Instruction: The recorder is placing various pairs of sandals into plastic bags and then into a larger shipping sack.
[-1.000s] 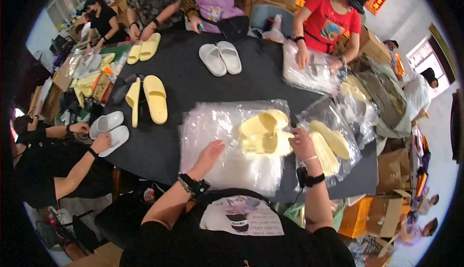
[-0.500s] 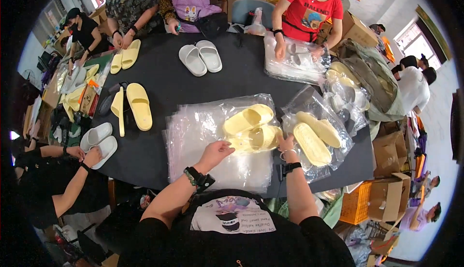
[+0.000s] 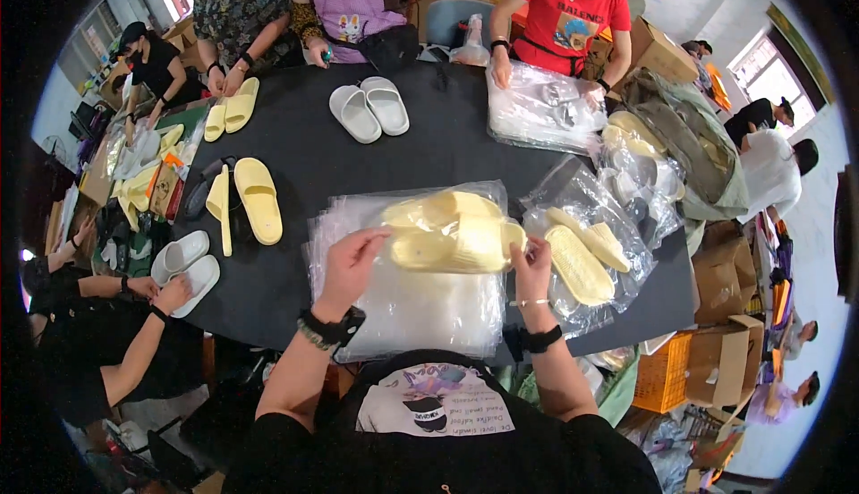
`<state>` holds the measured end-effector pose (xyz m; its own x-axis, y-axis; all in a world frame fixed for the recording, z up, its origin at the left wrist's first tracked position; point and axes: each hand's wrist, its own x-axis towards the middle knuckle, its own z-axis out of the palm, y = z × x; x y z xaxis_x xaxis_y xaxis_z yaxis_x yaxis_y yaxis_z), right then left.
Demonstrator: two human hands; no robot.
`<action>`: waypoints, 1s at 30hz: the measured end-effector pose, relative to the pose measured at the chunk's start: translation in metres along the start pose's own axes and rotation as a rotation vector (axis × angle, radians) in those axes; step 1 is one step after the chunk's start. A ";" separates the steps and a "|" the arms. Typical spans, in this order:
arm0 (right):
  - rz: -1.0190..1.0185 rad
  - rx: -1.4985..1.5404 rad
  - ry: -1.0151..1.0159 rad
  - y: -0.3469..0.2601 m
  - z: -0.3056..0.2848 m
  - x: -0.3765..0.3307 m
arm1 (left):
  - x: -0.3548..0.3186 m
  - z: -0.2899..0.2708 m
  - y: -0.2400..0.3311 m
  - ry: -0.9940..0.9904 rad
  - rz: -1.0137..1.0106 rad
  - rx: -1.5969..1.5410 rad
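Note:
A pair of yellow slippers point(image 3: 447, 245) lies one above the other in a clear plastic bag point(image 3: 501, 191), in front of me over a stack of flat clear bags point(image 3: 407, 319). My left hand point(image 3: 351, 266) pinches the bag's left side, thumb and fingers together. At the right end, my right hand point(image 3: 533, 266) is closed on the bag by a slipper's tip. Just right of that hand, another yellow pair point(image 3: 582, 266) sits in its own clear bag.
Grey slippers point(image 3: 369, 107) and loose yellow slippers point(image 3: 258, 200) stand on the dark table point(image 3: 313, 167). A person in red handles clear bags point(image 3: 541, 105) at the far right. Another person's hands hold white slippers point(image 3: 192, 284) at left. An orange crate point(image 3: 660, 373) stands below right.
Both my hands have come up slightly, and my left hand has moved left. The bagged slippers between them have shifted left and now tilt differently.

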<state>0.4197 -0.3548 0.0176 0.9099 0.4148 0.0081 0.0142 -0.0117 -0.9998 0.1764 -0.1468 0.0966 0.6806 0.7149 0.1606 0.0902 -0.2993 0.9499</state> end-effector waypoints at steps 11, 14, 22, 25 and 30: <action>0.865 0.116 -0.220 0.086 -0.029 -0.081 | -0.114 -0.052 -0.075 -0.094 -0.653 0.020; 0.728 -0.127 -0.324 0.078 -0.034 -0.076 | -0.112 -0.049 -0.051 -0.064 -0.808 -0.089; 0.442 -0.664 -0.596 0.087 -0.057 -0.083 | -0.109 -0.055 -0.060 -0.098 -0.712 0.027; 0.414 -0.807 -0.672 0.081 -0.050 -0.080 | -0.108 -0.054 -0.061 -0.094 -0.737 -0.009; -0.084 -1.102 -0.660 0.047 -0.033 -0.035 | -0.096 -0.048 -0.052 -0.048 -0.741 -0.044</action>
<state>0.4019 -0.3999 -0.0287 0.5180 0.8162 -0.2559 0.6817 -0.5746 -0.4529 0.0712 -0.1694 0.0444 0.4838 0.6907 -0.5375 0.5100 0.2766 0.8145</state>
